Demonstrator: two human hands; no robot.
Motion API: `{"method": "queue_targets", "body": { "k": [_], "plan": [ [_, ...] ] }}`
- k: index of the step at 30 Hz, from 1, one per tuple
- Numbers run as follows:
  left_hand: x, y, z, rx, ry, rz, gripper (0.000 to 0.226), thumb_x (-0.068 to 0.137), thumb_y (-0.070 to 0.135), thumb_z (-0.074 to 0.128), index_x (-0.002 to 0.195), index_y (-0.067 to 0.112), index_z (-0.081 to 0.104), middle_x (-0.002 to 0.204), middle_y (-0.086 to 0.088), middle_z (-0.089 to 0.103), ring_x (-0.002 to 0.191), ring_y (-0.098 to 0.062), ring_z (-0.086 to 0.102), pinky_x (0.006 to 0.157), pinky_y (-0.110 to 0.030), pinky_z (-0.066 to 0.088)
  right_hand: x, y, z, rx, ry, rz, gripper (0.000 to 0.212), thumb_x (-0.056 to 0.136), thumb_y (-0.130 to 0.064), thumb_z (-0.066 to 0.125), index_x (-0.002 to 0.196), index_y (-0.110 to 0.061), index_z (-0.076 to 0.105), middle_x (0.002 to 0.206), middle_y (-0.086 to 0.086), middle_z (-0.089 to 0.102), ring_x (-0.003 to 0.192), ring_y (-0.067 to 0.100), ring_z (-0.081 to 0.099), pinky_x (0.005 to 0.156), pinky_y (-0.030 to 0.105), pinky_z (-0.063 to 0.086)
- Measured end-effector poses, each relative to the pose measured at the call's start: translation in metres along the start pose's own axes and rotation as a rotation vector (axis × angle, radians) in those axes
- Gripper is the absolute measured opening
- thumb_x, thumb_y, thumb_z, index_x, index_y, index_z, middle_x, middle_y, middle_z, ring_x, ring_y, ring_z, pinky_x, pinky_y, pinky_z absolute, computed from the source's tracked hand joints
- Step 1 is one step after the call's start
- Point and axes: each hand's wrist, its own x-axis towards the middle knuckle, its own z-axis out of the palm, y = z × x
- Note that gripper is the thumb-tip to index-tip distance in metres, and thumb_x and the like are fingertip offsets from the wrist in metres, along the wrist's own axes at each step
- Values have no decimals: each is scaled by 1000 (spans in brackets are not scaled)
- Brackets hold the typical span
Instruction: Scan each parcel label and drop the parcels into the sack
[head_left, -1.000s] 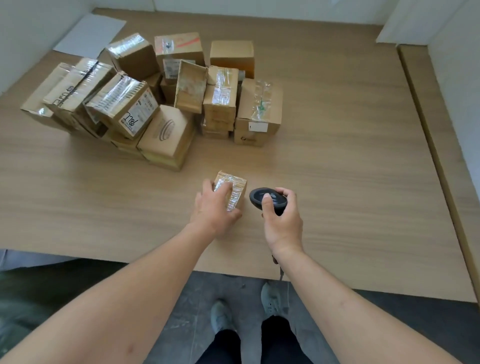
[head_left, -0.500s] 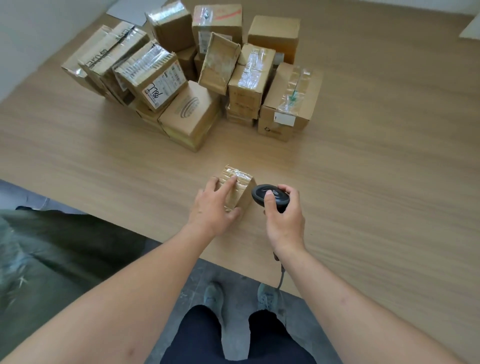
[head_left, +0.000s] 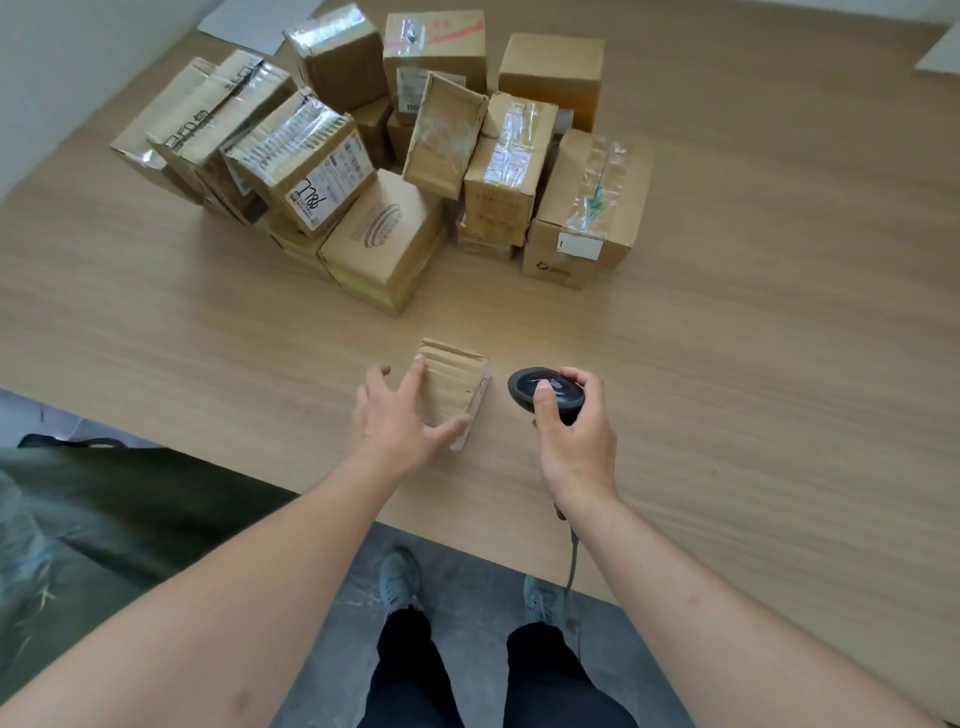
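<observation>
The small parcel stands on the wooden table, near the table's front edge and well apart from the pile of parcels that sits farther back on the same surface. Its upper face is plain corrugated cardboard; a strip of clear tape shows along its right side. No label is legible on the faces in view.

The left hand rests against the small parcel from the left. Its fingers are spread and nearly straight, the forefinger lying along the parcel's left edge and the thumb reaching under the near corner. The hold is loose and splayed rather than closed round the box.

The right hand is just right of the small parcel, not touching it. It grips a black handheld scanner, fingers curled round the body and the thumb pressed on top. The scanner's head is toward the parcel. A grey cable drops from below the wrist past the table edge.

Left of the parcel, below the table edge, lies a dark green sack.

In the pile, one parcel bears a white label with the handwritten figures 7786.
</observation>
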Motion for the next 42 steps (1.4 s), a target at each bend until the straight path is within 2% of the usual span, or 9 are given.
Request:
{"method": "queue_targets", "body": {
  "k": [2, 5, 10, 13, 21, 27, 32, 35, 42],
  "plan": [
    [-1, 4, 3, 104, -12, 33, 117, 74, 78, 73, 166, 36, 13, 143, -10, 29, 128, -29, 37, 107, -42, 45, -2, 2, 3, 4, 9, 12, 28, 100, -50, 64, 125, -42, 58, 103, -21, 70, 103, 19, 73, 93, 40, 56],
    [6, 0, 2, 34, -21, 37, 119, 72, 68, 80, 165, 38, 14, 130, -5, 33, 116, -26, 39, 103, -39, 45, -7, 2, 7, 22, 11, 25, 39, 87, -66, 59, 121, -48, 56, 103, -22, 72, 99, 19, 75, 95, 45, 58],
    [15, -22, -17, -356, -18, 1, 84, 82, 51, 82, 156, 43, 44, 122, 3, 47, 117, -19, 52, 95, -32, 44, -9, -5, 11, 87, -17, 15, 42, 80, -72, 57, 117, -53, 58, 103, -23, 74, 99, 18, 76, 93, 53, 61],
    [16, -35, -19, -499, -37, 10, 69, 94, 41, 74, 156, 44, 45, 131, 4, 57, 117, -14, 58, 103, -34, 46, -6, -13, 12, 101, -22, -22, 36, 83, -69, 60, 116, -55, 58, 105, -27, 73, 100, 16, 76, 85, 59, 62],
    [13, -35, -4, -658, -182, 33, 91, 94, 24, 76, 165, 41, 23, 141, 5, 33, 106, 8, 50, 99, -24, 37, -10, -26, 16, 84, -107, -102, 36, 84, -67, 60, 117, -53, 59, 108, -30, 71, 100, 16, 75, 86, 58, 62],
    [16, -40, -5, -632, -197, 18, 90, 87, 23, 82, 158, 51, 34, 129, -3, 35, 103, -6, 57, 96, -24, 43, -18, -31, 9, 2, -190, -178, 38, 86, -64, 59, 121, -48, 60, 109, -28, 72, 96, 13, 74, 84, 55, 63],
    [19, -45, -8, -655, -123, 48, 87, 67, 43, 90, 146, 52, 54, 125, -1, 63, 97, -12, 72, 89, -26, 57, -24, -46, 0, -100, -199, -286, 28, 91, -50, 60, 118, -45, 62, 102, -31, 72, 94, 5, 71, 87, 41, 60],
    [17, -41, -15, -643, -77, 58, 75, 75, 33, 92, 143, 41, 61, 110, 6, 73, 90, -16, 73, 80, -23, 57, -25, -56, -5, -140, -185, -319, 27, 89, -48, 59, 116, -46, 62, 99, -32, 71, 90, 4, 70, 82, 38, 59],
    [16, -38, -19, -617, -64, 42, 81, 65, 50, 90, 140, 52, 60, 115, 10, 68, 98, -8, 70, 91, -28, 57, -28, -68, -16, -159, -151, -341, 31, 87, -53, 56, 116, -43, 63, 95, -29, 72, 81, 8, 71, 75, 38, 58]
  ]
}}
